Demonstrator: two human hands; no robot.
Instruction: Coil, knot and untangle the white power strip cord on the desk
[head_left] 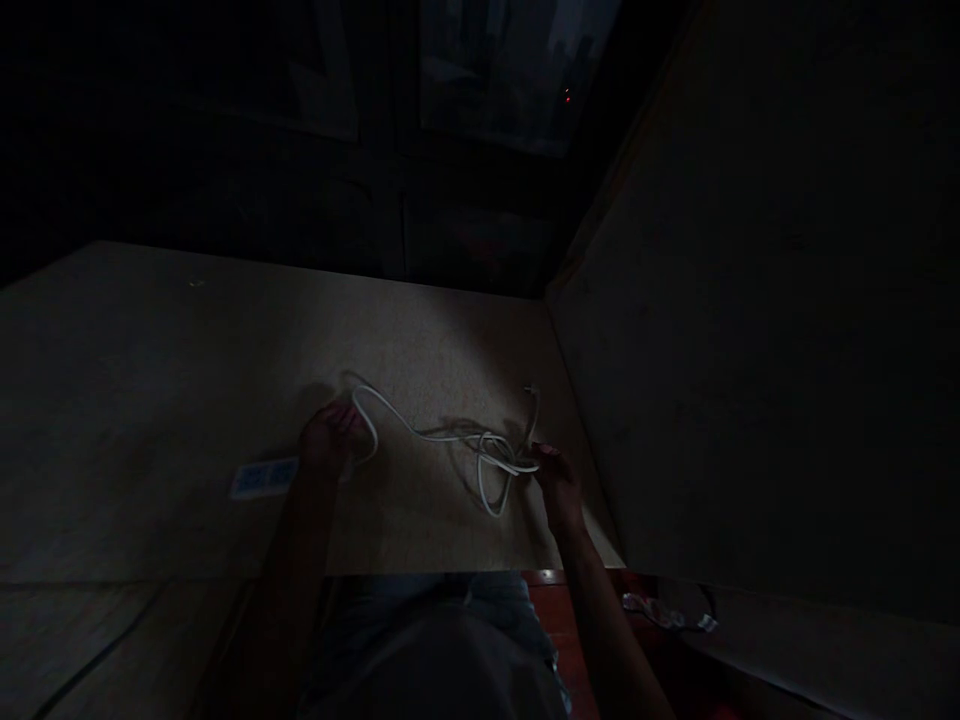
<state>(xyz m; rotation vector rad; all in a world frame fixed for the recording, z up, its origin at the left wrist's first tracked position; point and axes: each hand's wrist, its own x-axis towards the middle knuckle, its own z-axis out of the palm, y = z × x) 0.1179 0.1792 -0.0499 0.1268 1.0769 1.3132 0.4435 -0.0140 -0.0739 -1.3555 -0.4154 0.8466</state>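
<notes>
A thin white cable [405, 425] with tangled loops lies across and just above the tabletop between my hands. My right hand [559, 485] is closed on the looped part, pinching it at the fingertips. One end of the cable, with a small plug [531, 388], sticks up past that hand. To the left, my left hand [328, 438] is curled with the other stretch of cable running into its lower side. The part inside this hand is hidden, and the light is very dim. Beside the left wrist lies a white card with blue square patterns [262, 478].
The pale tabletop [187, 380] meets a dark wall or panel [720, 380] on the right. Behind it are dark windows [517, 70]. A dark cord [105, 655] runs at lower left. Some crumpled pale items [664, 612] lie low at right, near a red surface [562, 630].
</notes>
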